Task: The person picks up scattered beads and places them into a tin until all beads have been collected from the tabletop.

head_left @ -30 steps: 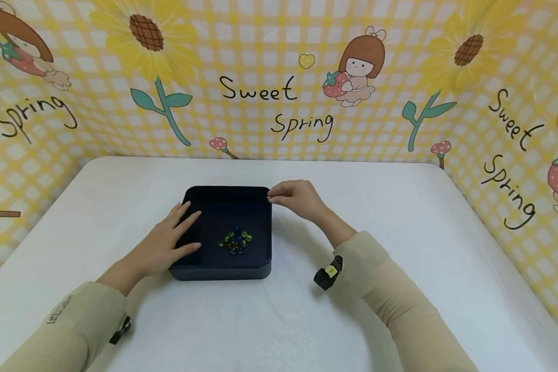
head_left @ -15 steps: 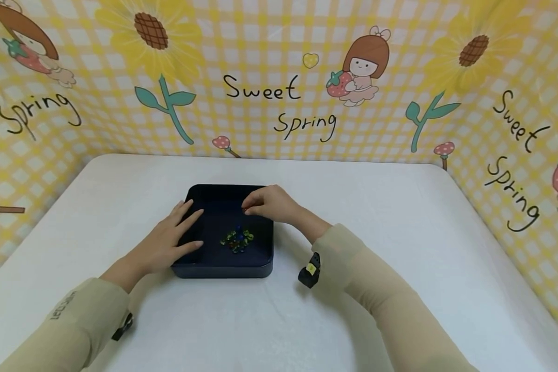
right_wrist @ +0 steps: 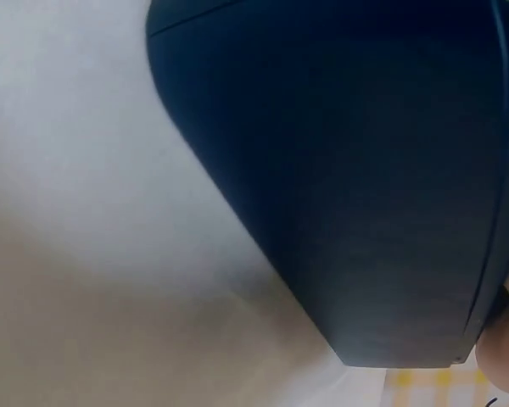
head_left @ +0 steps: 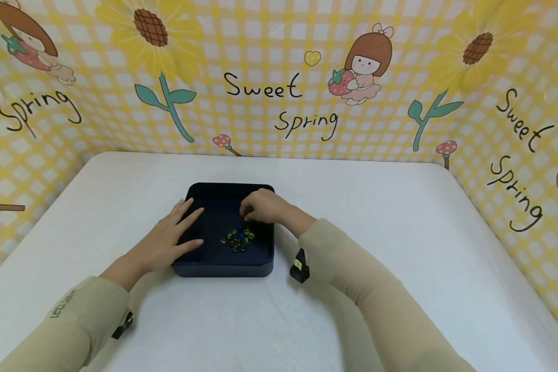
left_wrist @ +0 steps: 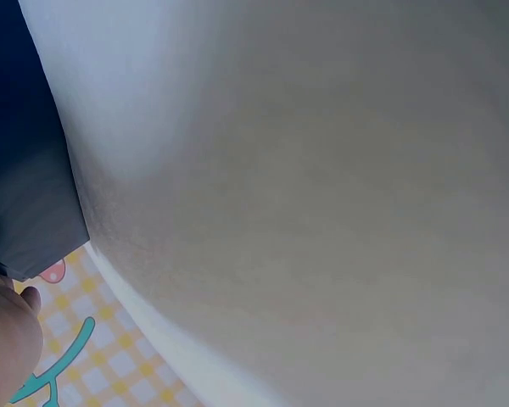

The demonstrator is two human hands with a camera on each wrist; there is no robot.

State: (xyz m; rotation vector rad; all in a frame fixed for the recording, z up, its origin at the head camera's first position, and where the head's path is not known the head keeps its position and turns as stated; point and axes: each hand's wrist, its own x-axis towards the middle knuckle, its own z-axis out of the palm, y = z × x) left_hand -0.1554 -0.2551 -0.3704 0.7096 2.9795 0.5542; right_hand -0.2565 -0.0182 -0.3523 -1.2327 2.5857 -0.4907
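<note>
A square dark navy tray stands on the table, seen in part in the left wrist view and the right wrist view. Inside it lies a small heap of glass marbles, yellow-green and dark, with blue on top. My left hand rests over the tray's left rim with fingers spread. Over the tray's right side, my right hand has its fingertips pinched together just above and behind the heap. The small red marble seen earlier in that pinch is now hidden by the fingers.
A white cloth covers the table around the tray. Behind and at both sides stands a yellow checked backdrop with printed flowers and figures. The tray's raised walls surround the heap.
My right hand has moved left from the tray's far right corner, carrying a small red marble inward, then lowered and turned its fingertips down toward the heap. The left hand has stayed in place.
</note>
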